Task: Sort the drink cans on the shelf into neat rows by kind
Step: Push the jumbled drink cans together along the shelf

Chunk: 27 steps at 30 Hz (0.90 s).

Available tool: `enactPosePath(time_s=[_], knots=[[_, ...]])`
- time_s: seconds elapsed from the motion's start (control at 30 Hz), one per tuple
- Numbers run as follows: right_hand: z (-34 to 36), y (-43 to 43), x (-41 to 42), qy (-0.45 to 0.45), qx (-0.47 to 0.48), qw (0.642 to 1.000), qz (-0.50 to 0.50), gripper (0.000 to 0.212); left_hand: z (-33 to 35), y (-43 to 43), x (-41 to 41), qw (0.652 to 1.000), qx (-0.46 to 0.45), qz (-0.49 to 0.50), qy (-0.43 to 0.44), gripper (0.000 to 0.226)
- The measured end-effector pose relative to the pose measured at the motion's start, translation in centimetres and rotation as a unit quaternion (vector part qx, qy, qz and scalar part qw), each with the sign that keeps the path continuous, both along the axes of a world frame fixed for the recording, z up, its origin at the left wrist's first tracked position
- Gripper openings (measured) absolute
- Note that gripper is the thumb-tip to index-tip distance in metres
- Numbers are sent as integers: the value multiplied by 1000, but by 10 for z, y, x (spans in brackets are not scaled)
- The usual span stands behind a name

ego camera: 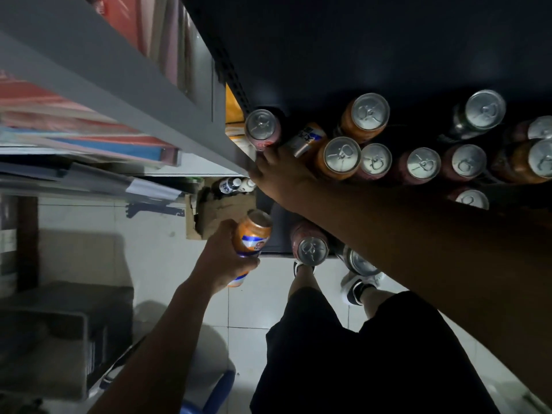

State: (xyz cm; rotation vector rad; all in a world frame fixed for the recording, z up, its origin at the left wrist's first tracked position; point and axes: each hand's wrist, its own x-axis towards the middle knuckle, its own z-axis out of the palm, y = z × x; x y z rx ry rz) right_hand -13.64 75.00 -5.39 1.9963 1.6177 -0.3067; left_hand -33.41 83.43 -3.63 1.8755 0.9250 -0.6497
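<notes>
Left hand (222, 258) gripping orange can (251, 237) off shelf edge (274, 255)

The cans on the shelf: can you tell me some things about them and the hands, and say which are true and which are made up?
1. The left hand holds an orange can. True.
2. The right hand is down by the person's side. False: it reaches onto the dark shelf among the cans.
3. One can with blue-and-white print lies on its side. True.
4. Every can on the shelf is green. False: orange and pink ones stand there.
</notes>
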Motion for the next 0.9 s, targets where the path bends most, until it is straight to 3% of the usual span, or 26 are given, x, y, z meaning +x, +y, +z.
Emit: enactPosePath(time_s=[0.17,0.3,0.4,0.5,0.73,0.9], knots=[[1,5,-6,4,-13,1000,-4,45,9,-10,-7,995,3,68,-66,82],[28,0,-3,30,10,998,-49,39,23,-18,-2,988,24,61,-142,88],[31,-5,3,59,91,990,-95,27,30,-21,4,981,39,41,-184,90],[55,-13,9,14,138,984,-113,24,38,-25,16,975,41,59,-210,85],[100,-40,47,-28,172,961,-216,52,47,-35,49,968,44,67,-238,87],[111,-40,56,81,141,937,-309,74,45,-42,69,965,50,58,-250,64]])
